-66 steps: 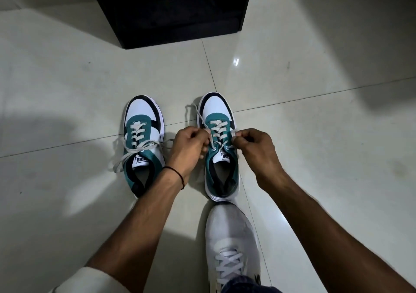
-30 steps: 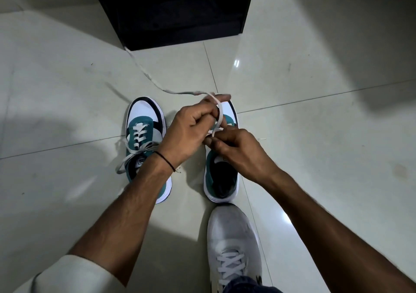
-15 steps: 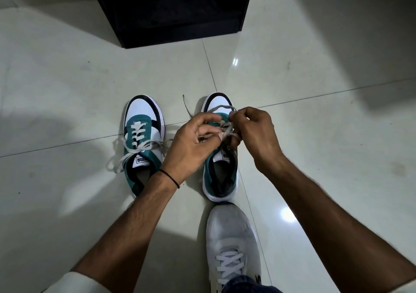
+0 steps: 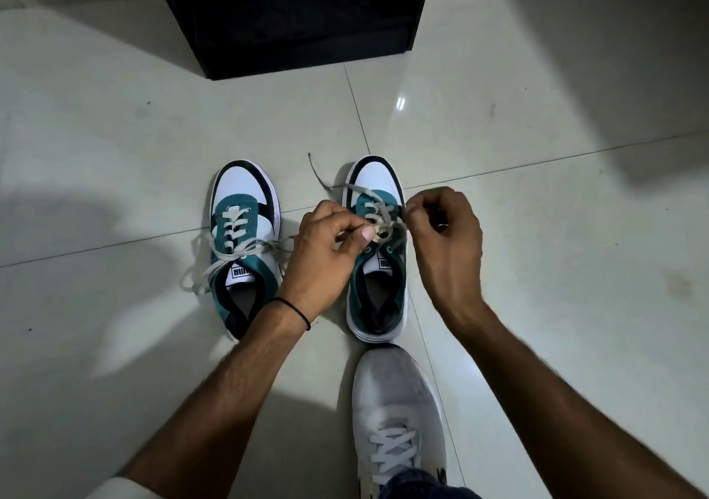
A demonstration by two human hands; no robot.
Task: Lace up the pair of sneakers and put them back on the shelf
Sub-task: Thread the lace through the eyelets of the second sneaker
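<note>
Two teal, white and black sneakers stand side by side on the tiled floor, toes pointing away from me. The left sneaker (image 4: 245, 245) has its white lace tied in a loose bow that spills to its left. Over the right sneaker (image 4: 378, 268), my left hand (image 4: 326, 253) and my right hand (image 4: 445, 237) each pinch part of its white lace (image 4: 380, 216) above the eyelets. One lace end trails onto the floor by the toe. The black shelf (image 4: 291, 15) stands beyond the sneakers.
A white shoe (image 4: 395, 418) worn on my foot sits just behind the right sneaker's heel. Glossy pale floor tiles (image 4: 537, 191) spread all around, with shadows at the left and upper right.
Both hands have drawn slightly apart over the right sneaker, and the lace between them has been pulled tighter. The long lace end flung toward the shelf a second ago now lies by the toe.
</note>
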